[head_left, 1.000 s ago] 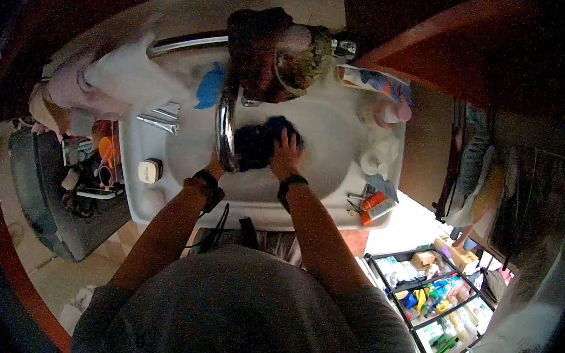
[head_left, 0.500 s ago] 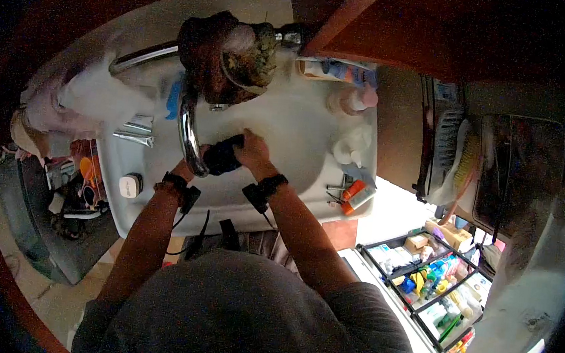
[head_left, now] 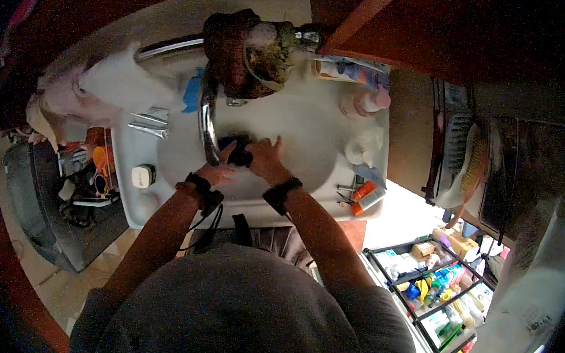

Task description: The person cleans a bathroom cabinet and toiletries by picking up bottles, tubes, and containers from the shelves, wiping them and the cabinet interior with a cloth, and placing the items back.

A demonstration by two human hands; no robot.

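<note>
A dark, wet-looking cloth (head_left: 237, 152) lies bunched in the basin of the white sink (head_left: 309, 138), below the curved chrome faucet (head_left: 207, 119). My left hand (head_left: 218, 170) is at the cloth's left side, partly behind the spout end, with its fingers spread apart. On the other side, my right hand (head_left: 267, 160) has its fingers bent onto the cloth's right edge, one finger sticking up. Both wrists wear black bands.
Brown cloth wraps the faucet base (head_left: 239, 52). Silver tubes (head_left: 149, 124) and a small white container (head_left: 142, 176) sit on the left rim. Along the right are a pink-topped bottle (head_left: 373, 102), a white pump bottle (head_left: 360, 148) and an orange tube (head_left: 364, 190). Brushes (head_left: 459, 141) hang farther right.
My left hand has come off the cloth and its fingers have spread. The cloth sits lower in the basin, less stretched between the hands. The whole view has shifted slightly.
</note>
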